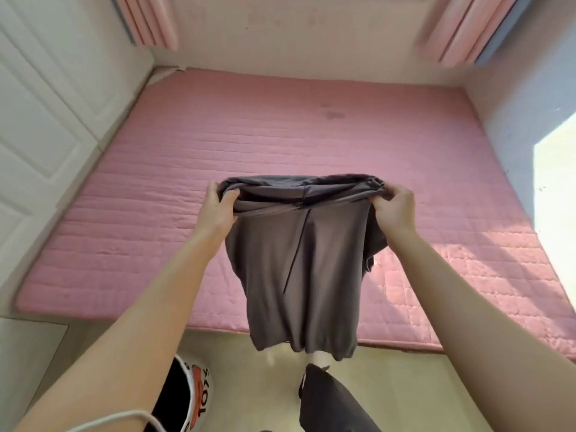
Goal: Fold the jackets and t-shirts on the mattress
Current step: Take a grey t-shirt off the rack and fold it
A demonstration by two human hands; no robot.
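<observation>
A grey-brown jacket (299,269) with a dark zip line down its middle hangs in the air over the near edge of the pink quilted mattress (162,188). My left hand (219,202) grips its bunched top edge on the left. My right hand (394,208) grips the same edge on the right. The cloth falls straight down from both hands, and its elastic hem hangs past the mattress edge above the floor.
White cupboard doors (37,120) run along the left of the mattress, and pink curtains (149,20) hang at both far corners. A white, black and orange bag (193,391) and a dark garment (330,400) lie on the pale floor by my feet.
</observation>
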